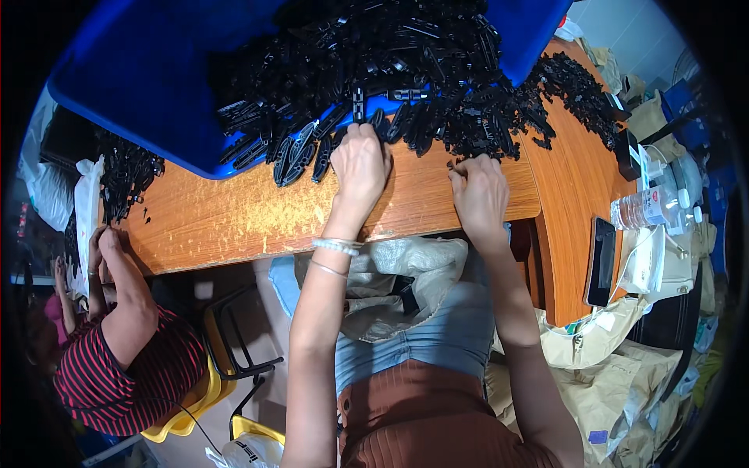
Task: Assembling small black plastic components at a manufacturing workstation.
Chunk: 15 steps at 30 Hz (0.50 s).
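Head view, looking down over the desk edge.

My left hand (pixel 360 162) sits just above centre of the frame, knuckles up, fingers curled down into the near edge of the heap of black plastic parts (pixel 406 70). The fingertips are hidden under the hand, so I cannot tell whether they pinch a piece or only press on the pile. The parts there fan out flat, probably raked toward the desk edge for easy picking.

My right hand (pixel 479 189) is right of centre, closed into a loose fist on the wooden desk (pixel 234 214), thumb and forefinger pressed together over a small black piece (pixel 452 165) that barely shows at the knuckles. It seems held low against the wood for steadiness.

The heap spills from a blue tray (pixel 140 86) filling the top of the frame, tipped over the desk so parts slide out toward me. More parts trail off to the upper right.

A grey plastic bag (pixel 406 269) lies open in my lap, just under the desk edge, between my forearms, well placed to catch pieces.

At right, a dark phone (pixel 601 261) and a water bottle (pixel 651 207) sit clear of the pile. At lower left, another person in a striped sleeve (pixel 117 374) reaches to a second small pile.
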{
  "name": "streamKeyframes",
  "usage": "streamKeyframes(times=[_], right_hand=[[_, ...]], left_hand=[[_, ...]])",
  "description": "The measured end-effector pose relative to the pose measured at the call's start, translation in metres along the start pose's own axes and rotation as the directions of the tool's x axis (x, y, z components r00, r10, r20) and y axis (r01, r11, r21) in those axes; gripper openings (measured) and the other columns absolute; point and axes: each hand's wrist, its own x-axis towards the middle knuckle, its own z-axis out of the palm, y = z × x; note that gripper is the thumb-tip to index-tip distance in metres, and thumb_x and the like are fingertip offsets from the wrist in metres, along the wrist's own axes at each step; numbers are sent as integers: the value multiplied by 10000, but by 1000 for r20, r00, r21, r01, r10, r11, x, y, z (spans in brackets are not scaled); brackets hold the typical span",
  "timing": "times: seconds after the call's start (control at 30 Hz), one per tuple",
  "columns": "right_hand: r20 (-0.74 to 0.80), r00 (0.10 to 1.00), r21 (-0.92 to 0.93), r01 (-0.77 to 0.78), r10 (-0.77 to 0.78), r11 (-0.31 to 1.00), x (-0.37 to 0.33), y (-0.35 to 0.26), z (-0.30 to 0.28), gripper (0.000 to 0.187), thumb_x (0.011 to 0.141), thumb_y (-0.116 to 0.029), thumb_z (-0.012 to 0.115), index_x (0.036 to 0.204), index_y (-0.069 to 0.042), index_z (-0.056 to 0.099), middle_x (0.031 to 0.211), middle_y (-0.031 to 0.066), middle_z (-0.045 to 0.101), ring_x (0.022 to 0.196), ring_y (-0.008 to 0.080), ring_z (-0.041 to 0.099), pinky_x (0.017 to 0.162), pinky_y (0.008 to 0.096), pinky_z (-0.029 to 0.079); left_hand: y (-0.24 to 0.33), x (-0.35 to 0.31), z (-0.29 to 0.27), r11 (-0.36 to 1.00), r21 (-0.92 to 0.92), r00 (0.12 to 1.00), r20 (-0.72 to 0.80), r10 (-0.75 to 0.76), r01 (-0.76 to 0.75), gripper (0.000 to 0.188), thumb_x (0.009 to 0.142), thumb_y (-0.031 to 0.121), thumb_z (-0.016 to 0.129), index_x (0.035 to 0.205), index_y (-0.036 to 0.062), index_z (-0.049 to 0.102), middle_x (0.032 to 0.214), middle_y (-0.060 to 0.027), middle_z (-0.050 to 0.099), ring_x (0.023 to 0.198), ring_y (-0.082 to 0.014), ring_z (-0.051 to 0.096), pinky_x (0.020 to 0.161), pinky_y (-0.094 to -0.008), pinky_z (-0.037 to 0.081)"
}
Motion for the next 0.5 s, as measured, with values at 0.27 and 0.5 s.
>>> streamKeyframes(times=[0.27,0.5], right_hand=[[-188,970,313,209,-156,926,-34,7,12,145,732,65,660,845,17,582,843,131,586,773,286,550,663,357,453],[-142,989,633,121,-39,765,-44,-23,-12,188,742,75,668,917,18,626,877,110,605,716,181,578,577,265,450]], left_hand=[[1,-51,-28,398,-800,888,349,-299,449,452,715,-38,705,1094,-28,460,767,-57,600,608,-80,554,519,-202,435],[14,-81,-47,-43,-815,815,579,-27,577,489,750,-132,634,1186,-39,434,890,-94,632,769,-123,643,644,-223,539]])
